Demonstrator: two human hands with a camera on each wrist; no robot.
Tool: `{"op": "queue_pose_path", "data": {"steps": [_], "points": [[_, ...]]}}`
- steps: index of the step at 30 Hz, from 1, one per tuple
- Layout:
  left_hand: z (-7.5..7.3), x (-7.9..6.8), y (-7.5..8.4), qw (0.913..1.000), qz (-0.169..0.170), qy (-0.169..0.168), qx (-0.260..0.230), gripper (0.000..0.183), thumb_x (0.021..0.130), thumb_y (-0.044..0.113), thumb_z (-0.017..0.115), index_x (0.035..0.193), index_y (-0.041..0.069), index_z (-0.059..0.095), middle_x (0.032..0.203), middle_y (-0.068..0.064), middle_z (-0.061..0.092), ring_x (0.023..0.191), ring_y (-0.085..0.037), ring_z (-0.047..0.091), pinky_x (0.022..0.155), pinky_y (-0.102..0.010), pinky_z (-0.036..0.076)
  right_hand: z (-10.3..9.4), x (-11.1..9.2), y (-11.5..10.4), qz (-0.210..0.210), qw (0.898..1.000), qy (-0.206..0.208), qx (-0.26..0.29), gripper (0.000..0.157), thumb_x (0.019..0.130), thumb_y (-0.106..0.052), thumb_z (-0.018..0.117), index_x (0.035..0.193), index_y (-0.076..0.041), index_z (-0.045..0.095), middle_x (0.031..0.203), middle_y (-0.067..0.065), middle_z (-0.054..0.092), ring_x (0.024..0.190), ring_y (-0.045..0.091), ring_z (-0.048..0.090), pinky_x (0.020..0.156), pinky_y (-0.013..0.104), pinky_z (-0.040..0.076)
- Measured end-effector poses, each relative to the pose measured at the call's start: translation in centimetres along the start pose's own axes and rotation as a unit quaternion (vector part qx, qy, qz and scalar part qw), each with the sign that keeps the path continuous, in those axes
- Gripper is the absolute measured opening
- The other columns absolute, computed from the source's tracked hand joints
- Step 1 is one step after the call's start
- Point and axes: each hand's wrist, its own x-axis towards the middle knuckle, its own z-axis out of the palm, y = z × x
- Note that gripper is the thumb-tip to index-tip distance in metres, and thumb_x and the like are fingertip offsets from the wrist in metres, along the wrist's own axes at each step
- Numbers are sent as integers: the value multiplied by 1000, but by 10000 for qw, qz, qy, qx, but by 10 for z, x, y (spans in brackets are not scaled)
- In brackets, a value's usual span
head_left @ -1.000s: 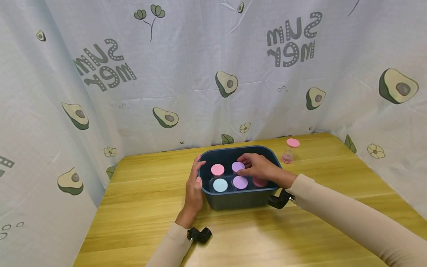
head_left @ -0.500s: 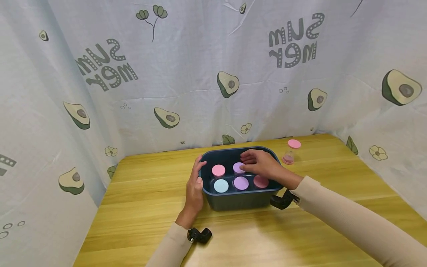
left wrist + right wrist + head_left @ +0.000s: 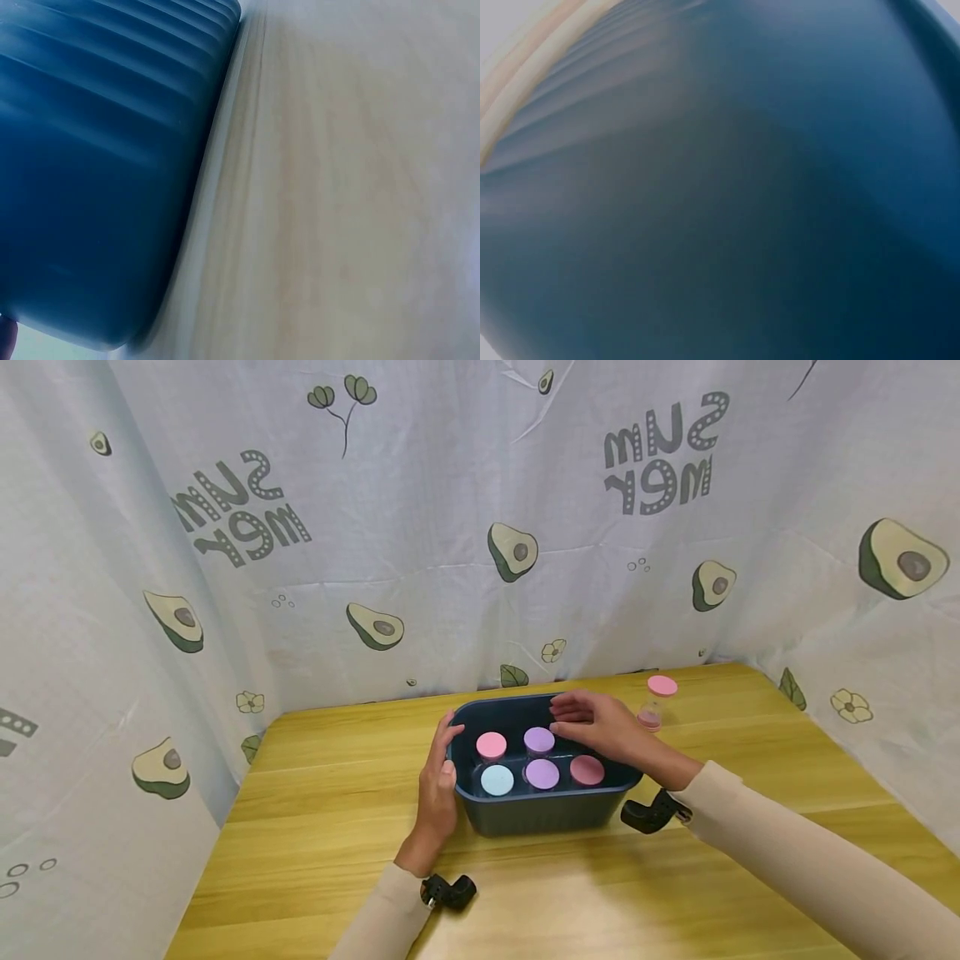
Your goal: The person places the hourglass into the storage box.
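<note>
A dark blue bin (image 3: 540, 817) stands on the table with several round-capped sand timers upright inside. Their tops are pink (image 3: 491, 746), light blue (image 3: 497, 780), purple (image 3: 539, 741), a second purple (image 3: 542, 774) and dark pink (image 3: 587, 770). My left hand (image 3: 437, 797) rests along the bin's left end, fingers fairly straight, fingertips at the rim. Over the bin's right back part hovers my right hand (image 3: 607, 727), fingers loosely extended and holding nothing, apart from the back purple top. The left wrist view shows the bin's ribbed wall (image 3: 97, 165); bin wall (image 3: 705, 210) fills the right wrist view.
Behind the bin's right end, another sand timer (image 3: 662, 686) with pink caps stands on the wooden table (image 3: 330, 793), partly hidden by my right hand. A patterned curtain (image 3: 450, 527) hangs along the table's back edge.
My right hand has let go of the back purple sand timer, opened its fingers and drawn up and to the right, uncovering the dark pink top. The left hand has stayed at the bin.
</note>
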Motion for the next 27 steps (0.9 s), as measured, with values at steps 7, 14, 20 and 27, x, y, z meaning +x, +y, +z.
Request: {"op": "queue_pose_path", "data": {"steps": [7, 14, 20, 27], "points": [[0, -1, -1, 10000, 23, 21, -11, 51, 96, 28, 26, 142, 12, 41, 156, -12, 28, 143, -30, 26, 107, -64, 24, -10, -6, 0, 16, 9998, 186, 97, 46, 91, -23, 66, 127, 4, 56, 122, 21, 63, 110, 34, 63, 91, 42, 50], [0, -2, -1, 10000, 67, 29, -2, 52, 97, 32, 25, 142, 11, 41, 156, -11, 28, 143, -30, 26, 107, -64, 24, -21, -10, 4, 80, 9994, 321, 123, 46, 92, -27, 64, 126, 2, 56, 123, 20, 62, 110, 34, 62, 91, 43, 50], [0, -1, 0, 9999, 94, 30, 21, 51, 97, 29, 25, 141, 11, 42, 156, -11, 28, 144, -30, 25, 107, -63, 24, -29, -13, 8, 211, 9986, 455, 160, 47, 92, -31, 64, 127, -1, 56, 125, 19, 61, 112, 33, 61, 92, 44, 49], [0, -2, -1, 10000, 89, 19, 21, 50, 96, 27, 26, 141, 12, 41, 156, -14, 28, 144, -30, 24, 107, -63, 23, -38, -16, 11, 258, 9975, 642, 134, 50, 92, -36, 63, 127, -1, 57, 123, 16, 63, 110, 31, 62, 92, 41, 50]]}}
